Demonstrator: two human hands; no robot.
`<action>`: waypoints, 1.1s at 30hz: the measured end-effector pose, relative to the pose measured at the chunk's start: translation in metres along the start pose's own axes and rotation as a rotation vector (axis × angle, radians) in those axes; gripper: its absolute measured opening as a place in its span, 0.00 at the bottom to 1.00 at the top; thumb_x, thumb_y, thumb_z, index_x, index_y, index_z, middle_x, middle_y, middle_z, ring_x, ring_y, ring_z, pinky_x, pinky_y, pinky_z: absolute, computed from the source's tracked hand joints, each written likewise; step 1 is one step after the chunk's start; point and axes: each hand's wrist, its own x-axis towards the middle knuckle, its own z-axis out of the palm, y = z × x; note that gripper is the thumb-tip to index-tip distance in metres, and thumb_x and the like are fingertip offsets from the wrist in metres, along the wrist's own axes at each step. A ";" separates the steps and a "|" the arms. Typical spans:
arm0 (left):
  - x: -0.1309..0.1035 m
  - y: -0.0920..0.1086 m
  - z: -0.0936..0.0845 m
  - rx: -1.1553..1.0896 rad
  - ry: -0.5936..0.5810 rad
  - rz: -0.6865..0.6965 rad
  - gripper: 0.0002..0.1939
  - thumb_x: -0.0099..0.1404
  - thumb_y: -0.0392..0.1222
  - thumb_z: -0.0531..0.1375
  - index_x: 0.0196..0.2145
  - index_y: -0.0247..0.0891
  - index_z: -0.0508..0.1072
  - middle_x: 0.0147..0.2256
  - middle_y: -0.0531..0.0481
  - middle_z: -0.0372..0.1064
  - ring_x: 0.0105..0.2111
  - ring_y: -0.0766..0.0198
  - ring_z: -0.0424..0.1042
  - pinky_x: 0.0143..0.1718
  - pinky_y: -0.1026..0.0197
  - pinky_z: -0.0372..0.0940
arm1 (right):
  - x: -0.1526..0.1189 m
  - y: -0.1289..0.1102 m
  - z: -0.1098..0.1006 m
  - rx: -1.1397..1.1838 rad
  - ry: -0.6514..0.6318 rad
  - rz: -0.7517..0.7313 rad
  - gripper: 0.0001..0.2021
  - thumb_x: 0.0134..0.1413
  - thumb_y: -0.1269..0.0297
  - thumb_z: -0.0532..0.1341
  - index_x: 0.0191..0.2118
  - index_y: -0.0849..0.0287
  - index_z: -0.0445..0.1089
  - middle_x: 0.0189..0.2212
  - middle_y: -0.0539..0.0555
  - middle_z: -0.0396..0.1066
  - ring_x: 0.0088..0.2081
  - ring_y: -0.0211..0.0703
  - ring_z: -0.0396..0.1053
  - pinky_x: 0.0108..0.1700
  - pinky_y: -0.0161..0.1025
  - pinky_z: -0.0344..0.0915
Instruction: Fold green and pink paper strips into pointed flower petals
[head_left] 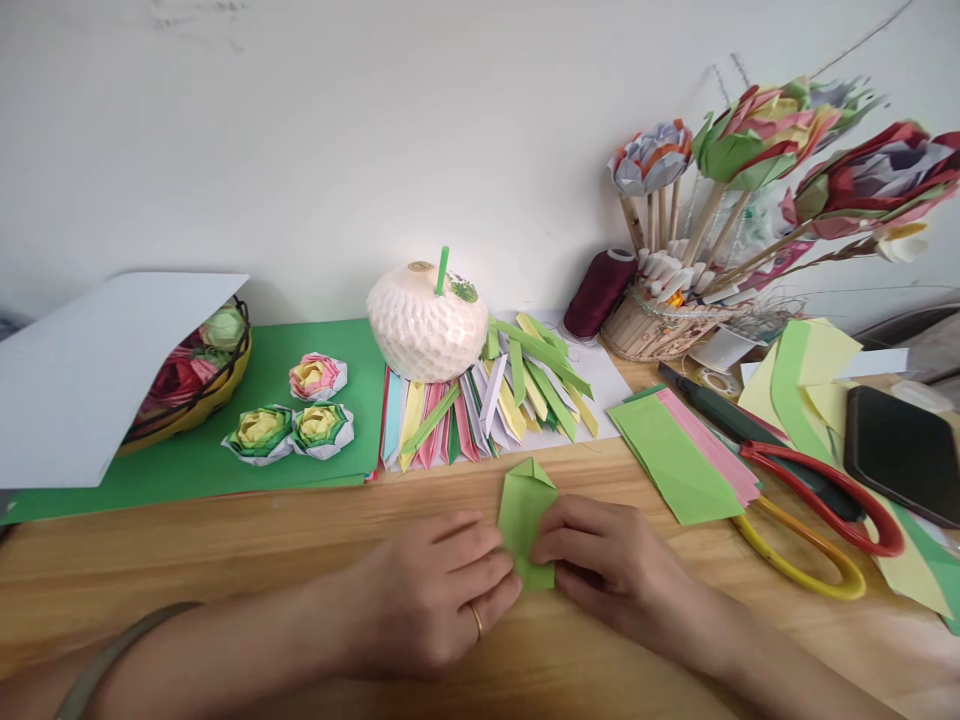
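A piece of green paper (523, 505) is lying between the two hands on the worktop (247, 570), its far end showing folded flaps that are coming to a shallow point just beyond the fingertips. The left fingers (474, 572), one wearing a ring (476, 621), are touching the paper's left edge near its lower part, while the right fingers (570, 545) are bending over its right edge; blur and overlap are hiding the undersides, so whether either set is truly pinching or only pressing, I cannot tell. The step in hand seems to be shaping or flattening a fold along the sides, with the top corners already turned in. The next move is probably calling for matching the long edges and for firm, even pressure down the crease, one side steadying while the other is running along it. Beyond the fingers, a spread of folded strips (516, 400) is lying in front of and beside a pale round vessel (427, 325). To the right of the right fingers, a stack of green and pink sheets (679, 465) is waiting just beside scissors (892, 530); beyond the left fingers, to the left, three paper flowers (322, 432) are sitting together.
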 end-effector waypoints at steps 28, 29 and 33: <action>-0.002 -0.002 0.000 0.071 -0.111 -0.062 0.12 0.70 0.32 0.51 0.33 0.32 0.72 0.32 0.47 0.73 0.33 0.65 0.72 0.28 0.65 0.67 | 0.008 0.005 0.007 -0.048 0.085 0.061 0.08 0.60 0.71 0.55 0.30 0.59 0.67 0.31 0.54 0.68 0.35 0.42 0.64 0.36 0.38 0.64; -0.002 -0.002 0.001 0.061 -0.118 -0.067 0.12 0.70 0.32 0.51 0.32 0.32 0.72 0.30 0.48 0.72 0.33 0.65 0.71 0.29 0.65 0.67 | 0.007 0.005 0.008 -0.047 0.081 0.077 0.08 0.61 0.70 0.55 0.30 0.59 0.67 0.31 0.54 0.67 0.35 0.42 0.64 0.36 0.38 0.64; -0.003 -0.001 0.003 0.030 -0.120 -0.086 0.12 0.70 0.30 0.51 0.30 0.32 0.71 0.28 0.49 0.69 0.31 0.65 0.70 0.27 0.65 0.67 | 0.006 0.006 0.012 -0.036 0.070 0.112 0.07 0.60 0.71 0.55 0.30 0.60 0.65 0.32 0.54 0.66 0.35 0.42 0.64 0.35 0.38 0.64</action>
